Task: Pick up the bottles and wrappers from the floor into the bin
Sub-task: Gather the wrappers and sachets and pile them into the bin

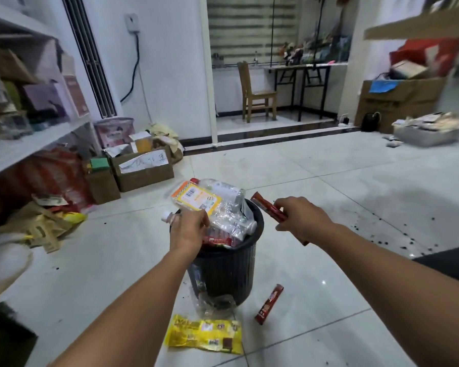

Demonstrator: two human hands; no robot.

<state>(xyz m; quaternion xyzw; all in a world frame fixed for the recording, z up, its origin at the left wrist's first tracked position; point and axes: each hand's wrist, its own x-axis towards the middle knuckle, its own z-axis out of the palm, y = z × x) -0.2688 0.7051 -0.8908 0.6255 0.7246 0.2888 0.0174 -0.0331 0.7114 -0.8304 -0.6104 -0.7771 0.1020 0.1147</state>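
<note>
A pale tiled floor (pixel 329 197) fills my view, and near its middle stands the black ribbed bin (pixel 224 271), already loaded past its rim. A heap of clear plastic bottles (pixel 231 210) rises above the top, one with an orange label lying tilted across the pile.

My left hand (pixel 190 226) is over the near rim with its fingers down on the heap. A white-capped bottle (pixel 168 216) pokes out beside it, and I cannot tell whether the hand grasps that bottle or only presses on the pile. My right hand (pixel 300 215) is clenched round a red stick wrapper (pixel 266 207), held just beside the bin's far rim and not yet over the opening.

Three pieces lie on the tiles in front of the bin: a flat yellow wrapper (pixel 204 333), a second red wrapper (pixel 269 304) to its right, and a crumpled clear plastic scrap (pixel 214 303) touching the bin's base.

The danger, as I judge it, is the overfull bin. A wrapper dropped on that sloping stack of smooth bottles may slide straight off. A hard push to make room could send the top bottles rolling over the far rim, or rock the narrow bin itself. With pieces left to collect, the heap probably needs compacting gently, with the bin steadied.
</note>
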